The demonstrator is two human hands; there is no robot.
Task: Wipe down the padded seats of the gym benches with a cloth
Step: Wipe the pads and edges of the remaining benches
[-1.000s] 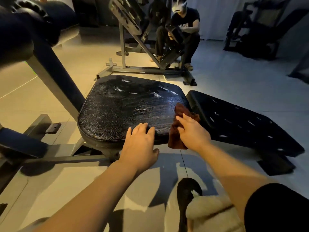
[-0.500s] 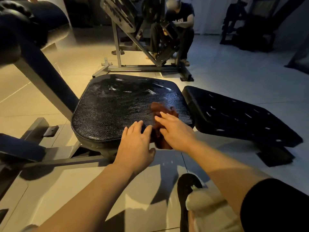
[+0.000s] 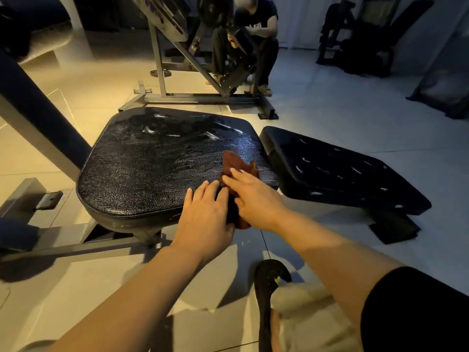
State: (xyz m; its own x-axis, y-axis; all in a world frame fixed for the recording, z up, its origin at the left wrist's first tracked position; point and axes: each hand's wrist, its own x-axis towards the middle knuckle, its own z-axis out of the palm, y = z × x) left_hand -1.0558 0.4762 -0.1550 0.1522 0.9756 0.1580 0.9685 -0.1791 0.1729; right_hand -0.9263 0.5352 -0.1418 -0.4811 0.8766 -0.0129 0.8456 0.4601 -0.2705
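Your right hand (image 3: 253, 196) pressed the cloth (image 3: 237, 166) flat-fingered on the bench (image 3: 152, 161); just left of it, your left hand (image 3: 205, 217) rested, fingers relaxed, gripping nothing

Hiding middle of brown cloth (image 3: 234, 162) under right hand (image 3: 255, 198); covering near seat (image 3: 162, 168) edge with left hand (image 3: 205, 219). Cropping dark machine (image 3: 30, 107) at left edge. Blurring seated person (image 3: 250, 34) behind.

The black padded seat (image 3: 162, 168) bears wet streaks. On its near right corner lie a brown cloth (image 3: 237, 165) and 2 hands.
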